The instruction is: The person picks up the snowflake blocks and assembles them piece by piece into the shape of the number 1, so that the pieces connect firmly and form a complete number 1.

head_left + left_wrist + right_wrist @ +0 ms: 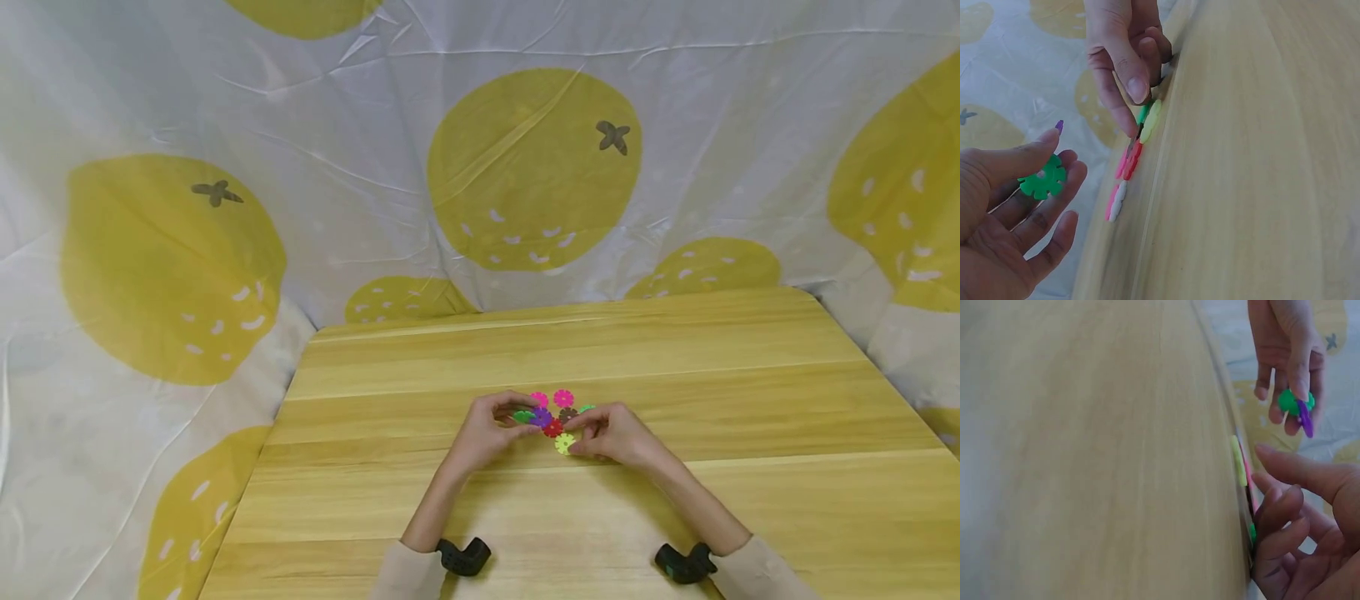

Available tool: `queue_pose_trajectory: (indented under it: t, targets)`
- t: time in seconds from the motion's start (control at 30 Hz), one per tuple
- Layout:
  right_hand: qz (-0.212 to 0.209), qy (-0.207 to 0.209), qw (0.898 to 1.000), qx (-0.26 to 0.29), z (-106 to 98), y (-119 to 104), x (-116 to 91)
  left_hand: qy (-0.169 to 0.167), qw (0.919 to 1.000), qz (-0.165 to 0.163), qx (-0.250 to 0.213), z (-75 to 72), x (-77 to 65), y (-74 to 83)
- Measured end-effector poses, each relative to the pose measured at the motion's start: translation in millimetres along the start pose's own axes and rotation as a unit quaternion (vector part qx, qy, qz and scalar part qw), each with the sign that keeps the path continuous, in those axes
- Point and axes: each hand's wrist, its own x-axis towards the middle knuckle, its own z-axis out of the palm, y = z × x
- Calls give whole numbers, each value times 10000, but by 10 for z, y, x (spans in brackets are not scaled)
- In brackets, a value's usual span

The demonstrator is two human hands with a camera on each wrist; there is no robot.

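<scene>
My left hand point(480, 433) holds a green notched disc point(1052, 178) and a purple notched disc point(541, 417) between thumb and fingers, raised over the table. Both discs meet at an angle in the right wrist view, the purple one point(1305, 419) nearly edge-on. The right hand point(622, 437) reaches in low from the other side, its fingertips right at the flat discs and nothing showing between thumb and index. Nearest to it are a yellow-green disc point(565, 444), a brown disc point(567, 414), a red disc point(552, 427) and a second green disc point(588, 409), partly hidden.
Two pink discs point(563, 398) lie behind the others, and a white disc point(1119, 201) shows in the left wrist view. The wooden table point(375, 500) ends at a lemon-print cloth point(360, 167). Black devices point(463, 557) sit at both wrists.
</scene>
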Motion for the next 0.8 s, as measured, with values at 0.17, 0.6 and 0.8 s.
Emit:
queue_pose_trajectory:
  t: [0.17, 0.6, 0.8]
  targets:
    - [-122, 263, 9975, -647, 55, 5, 32, -144, 9998, -99, 123, 1, -7, 3]
    - [10, 70, 10000, 10, 39, -44, 10, -223, 9996, -170, -42, 6, -20, 15]
    - [-318, -30, 9963, 796, -30, -82, 1, -288, 9992, -233, -120, 2, -32, 55]
